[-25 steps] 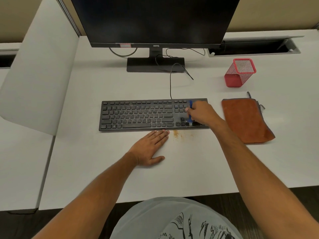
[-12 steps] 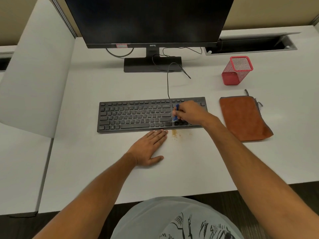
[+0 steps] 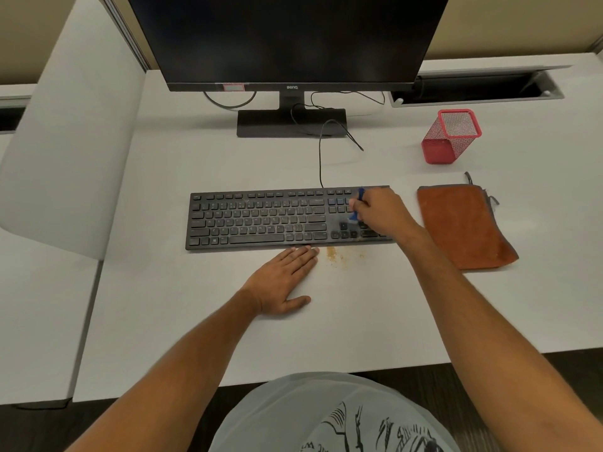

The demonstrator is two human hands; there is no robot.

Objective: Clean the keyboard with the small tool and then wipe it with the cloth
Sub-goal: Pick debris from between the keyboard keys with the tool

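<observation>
A black keyboard lies across the middle of the white desk. My right hand hovers over the keyboard's right end and grips a small blue brush, whose bristles touch the keys near the arrow block. Flat on the desk lies my left hand, its straight fingertips against the keyboard's front edge. An orange-brown cloth lies to the right of the keyboard. Brown crumbs are scattered on the desk just in front of the keyboard.
A black monitor on its stand rises behind the keyboard, with cables trailing down to it. At the back right stands a red mesh pen holder, before an open cable tray. A white divider panel borders the left side.
My right hand has swept the brush left across the keys and back to the right end of the keyboard. The left hand has stayed put.
</observation>
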